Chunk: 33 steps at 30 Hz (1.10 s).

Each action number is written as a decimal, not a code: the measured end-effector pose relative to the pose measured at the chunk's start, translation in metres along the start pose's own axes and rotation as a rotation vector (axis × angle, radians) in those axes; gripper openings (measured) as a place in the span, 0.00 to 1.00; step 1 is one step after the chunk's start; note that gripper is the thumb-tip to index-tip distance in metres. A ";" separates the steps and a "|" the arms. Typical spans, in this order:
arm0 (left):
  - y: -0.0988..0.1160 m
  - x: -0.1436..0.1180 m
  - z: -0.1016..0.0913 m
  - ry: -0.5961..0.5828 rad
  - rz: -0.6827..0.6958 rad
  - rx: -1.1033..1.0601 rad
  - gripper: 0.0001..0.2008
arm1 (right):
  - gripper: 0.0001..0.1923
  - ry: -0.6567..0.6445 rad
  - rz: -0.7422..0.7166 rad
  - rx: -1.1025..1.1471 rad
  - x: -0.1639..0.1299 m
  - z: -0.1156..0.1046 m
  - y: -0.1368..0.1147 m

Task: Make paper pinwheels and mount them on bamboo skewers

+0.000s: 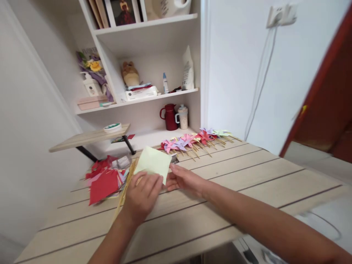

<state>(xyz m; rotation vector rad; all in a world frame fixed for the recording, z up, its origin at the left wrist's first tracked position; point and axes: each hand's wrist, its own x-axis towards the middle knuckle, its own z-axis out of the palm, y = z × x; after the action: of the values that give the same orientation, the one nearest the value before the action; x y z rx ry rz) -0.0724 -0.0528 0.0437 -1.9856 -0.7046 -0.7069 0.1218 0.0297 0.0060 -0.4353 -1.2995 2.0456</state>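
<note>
A pale yellow-green square of paper [153,162] is held up just above the wooden table [247,172]. My left hand [142,196] grips its lower edge from below. My right hand [183,179] pinches its lower right corner. A bundle of thin wooden sticks [124,190] lies on the table under my left hand. Left of it sits a loose pile of red and pink paper squares [104,179]. A row of several finished paper pinwheels on sticks [192,141] lies along the table's far edge.
White shelves [154,97] stand behind the table with a red jug [169,116], a mug, a glue bottle and boxes. A small raised wooden board [88,137] carries a round tin. A white wall with a socket and cables is at the right.
</note>
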 end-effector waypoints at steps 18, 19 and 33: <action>0.021 0.000 0.099 0.212 -0.944 -0.630 0.22 | 0.22 0.441 -0.244 -0.168 0.002 -0.062 -0.030; 0.020 -0.002 0.100 0.237 -1.071 -0.732 0.23 | 0.22 0.422 -0.255 -0.177 0.001 -0.060 -0.029; 0.039 0.009 0.081 -0.011 -1.422 -1.885 0.27 | 0.19 0.352 -0.435 -0.658 -0.005 -0.042 -0.023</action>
<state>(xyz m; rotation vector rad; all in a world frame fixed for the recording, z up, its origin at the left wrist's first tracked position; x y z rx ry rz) -0.0221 0.0023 -0.0069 -2.5629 -1.8631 -3.0310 0.1584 0.0607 0.0073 -0.6932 -1.6448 1.0986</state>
